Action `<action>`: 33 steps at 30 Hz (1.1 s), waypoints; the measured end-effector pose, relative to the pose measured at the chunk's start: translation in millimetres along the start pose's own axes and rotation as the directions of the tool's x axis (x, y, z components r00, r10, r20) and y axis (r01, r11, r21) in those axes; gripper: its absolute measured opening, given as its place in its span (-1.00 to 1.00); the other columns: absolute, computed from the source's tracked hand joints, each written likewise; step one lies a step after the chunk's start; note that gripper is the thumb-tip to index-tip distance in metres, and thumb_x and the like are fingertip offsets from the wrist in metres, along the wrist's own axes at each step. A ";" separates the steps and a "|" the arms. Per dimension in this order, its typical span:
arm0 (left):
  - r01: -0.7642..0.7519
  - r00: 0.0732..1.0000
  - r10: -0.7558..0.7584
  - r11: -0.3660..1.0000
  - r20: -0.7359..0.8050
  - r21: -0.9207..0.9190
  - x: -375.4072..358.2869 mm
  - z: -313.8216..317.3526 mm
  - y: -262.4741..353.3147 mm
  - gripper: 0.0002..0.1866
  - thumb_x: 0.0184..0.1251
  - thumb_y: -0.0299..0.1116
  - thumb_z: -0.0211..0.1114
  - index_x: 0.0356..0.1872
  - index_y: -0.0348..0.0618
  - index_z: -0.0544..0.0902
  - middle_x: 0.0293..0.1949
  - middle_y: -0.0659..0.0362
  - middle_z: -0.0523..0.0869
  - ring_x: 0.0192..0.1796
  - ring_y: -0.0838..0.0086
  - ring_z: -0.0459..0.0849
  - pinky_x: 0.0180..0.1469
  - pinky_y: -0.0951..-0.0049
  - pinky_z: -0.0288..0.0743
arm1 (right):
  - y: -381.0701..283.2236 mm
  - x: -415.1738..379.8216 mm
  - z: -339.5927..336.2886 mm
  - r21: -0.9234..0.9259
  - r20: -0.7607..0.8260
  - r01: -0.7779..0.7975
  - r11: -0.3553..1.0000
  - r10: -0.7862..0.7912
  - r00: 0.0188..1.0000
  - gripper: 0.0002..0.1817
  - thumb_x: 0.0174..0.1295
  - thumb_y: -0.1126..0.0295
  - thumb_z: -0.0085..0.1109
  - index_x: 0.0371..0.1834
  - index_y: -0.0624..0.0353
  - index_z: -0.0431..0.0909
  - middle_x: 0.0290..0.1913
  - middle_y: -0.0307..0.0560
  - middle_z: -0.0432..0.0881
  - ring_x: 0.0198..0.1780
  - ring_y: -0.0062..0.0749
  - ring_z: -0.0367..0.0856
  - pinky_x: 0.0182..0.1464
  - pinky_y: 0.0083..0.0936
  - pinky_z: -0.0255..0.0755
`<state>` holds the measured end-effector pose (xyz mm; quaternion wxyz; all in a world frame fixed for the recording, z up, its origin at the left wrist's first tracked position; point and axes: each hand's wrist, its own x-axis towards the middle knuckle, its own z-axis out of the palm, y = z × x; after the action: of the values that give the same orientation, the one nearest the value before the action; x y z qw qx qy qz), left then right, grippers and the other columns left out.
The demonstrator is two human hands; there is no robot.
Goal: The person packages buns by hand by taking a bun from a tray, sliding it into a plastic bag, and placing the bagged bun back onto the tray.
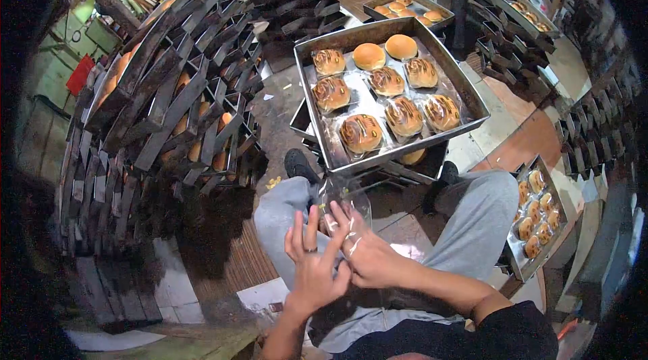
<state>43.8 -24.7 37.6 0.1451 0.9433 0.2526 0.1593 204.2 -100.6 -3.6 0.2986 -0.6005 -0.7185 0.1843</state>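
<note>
Extending its unclenched fingers within a clear plastic bag [362,203] at lower center of the frame, a seated person's right hand [364,252] is appearing beside the left hand [316,269], which is spreading its fingers, gripping nothing. Above them, a metal baking tray [391,156] is holding nine buns [387,81], seven patterned and wrapped, two plain at the far edge.

The only view looks forward and steeply down from the wearer's head, close above the lap, through a round wide-angle lens.
</note>
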 end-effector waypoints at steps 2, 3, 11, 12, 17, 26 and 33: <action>-0.031 0.998 0.029 0.999 -0.058 -0.031 -3.0 2.6 -8.4 -0.15 0.30 -0.14 0.39 0.60 -0.14 0.30 0.63 -0.29 0.12 0.68 -0.07 0.07 0.60 -0.18 -0.13 | 0.8 3.8 3.9 0.262 0.015 -0.051 0.964 0.049 0.999 0.15 0.02 0.48 0.32 0.66 0.54 -0.18 0.68 0.60 -0.23 0.70 0.49 -0.20 0.71 0.04 -0.15; 0.181 0.956 -0.256 0.900 -0.144 -0.397 -1.5 14.6 -13.5 -0.17 0.41 -0.10 0.35 0.61 -0.17 0.26 0.63 -0.26 0.13 0.65 -0.01 0.13 0.59 -0.08 -0.02 | -3.3 8.7 3.6 0.281 -0.022 0.000 0.960 0.006 1.000 0.14 0.01 0.50 0.30 0.67 0.52 -0.17 0.68 0.60 -0.23 0.70 0.50 -0.22 0.71 0.04 -0.16; -0.157 0.526 -0.835 -0.284 0.163 -0.946 53.5 70.7 -120.1 -0.49 0.68 0.02 0.13 0.39 -0.12 0.50 0.09 0.16 0.73 0.02 0.41 0.71 0.07 0.35 0.61 | 2.9 49.1 -12.9 0.247 -0.163 0.210 0.946 -0.173 0.971 -0.51 0.02 0.56 0.23 0.13 0.30 0.58 0.16 0.22 0.64 0.31 0.21 0.58 0.41 0.01 0.46; -0.271 0.431 -0.887 -0.302 0.165 -0.914 57.7 68.4 -135.4 -0.50 0.69 0.01 0.12 0.40 -0.09 0.51 0.18 0.19 0.71 0.10 0.42 0.70 0.09 0.38 0.57 | 18.4 73.1 -48.8 0.086 -0.200 0.215 0.973 -0.194 0.960 -0.61 0.02 0.56 0.26 -0.01 0.22 0.65 0.07 0.14 0.67 0.23 0.13 0.63 0.28 0.00 0.54; -0.254 0.569 -0.805 -0.366 0.168 -0.895 63.5 88.1 -170.1 -0.49 0.69 0.05 0.08 0.38 -0.09 0.51 0.21 0.15 0.70 0.13 0.37 0.72 0.01 0.34 0.61 | 224.7 208.3 -138.0 -0.550 -0.323 -0.141 0.823 -0.054 0.945 -0.65 0.44 0.33 0.16 0.22 0.20 0.56 0.15 0.29 0.59 0.30 0.21 0.51 0.28 -0.03 0.49; -0.300 0.725 -0.680 -0.455 0.109 -0.839 75.4 79.1 -149.7 -0.44 0.74 0.07 -0.10 0.49 -0.09 0.39 0.34 -0.04 0.61 0.33 -0.08 0.65 0.04 0.20 0.75 | 297.5 254.4 -210.4 -0.677 -0.333 -0.520 0.522 0.413 0.848 -0.35 0.13 -0.18 0.36 0.04 0.19 0.73 0.07 0.25 0.69 0.15 0.10 0.65 0.18 -0.06 0.55; -0.384 0.727 -0.680 -0.521 0.098 -0.762 58.2 74.9 -139.7 -0.47 0.71 0.09 0.01 0.44 -0.03 0.41 0.43 -0.11 0.52 0.39 -0.10 0.58 0.28 -0.08 0.65 | 194.1 92.6 -202.3 0.929 -0.327 0.174 0.328 0.503 0.800 -0.42 0.49 0.08 0.17 0.42 0.23 0.39 0.25 0.05 0.62 0.27 -0.17 0.67 0.29 -0.13 0.62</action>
<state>59.4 107.3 -66.6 0.8082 0.1323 0.1904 0.5413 472.7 11.4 47.1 0.7620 -0.4182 -0.2862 0.4031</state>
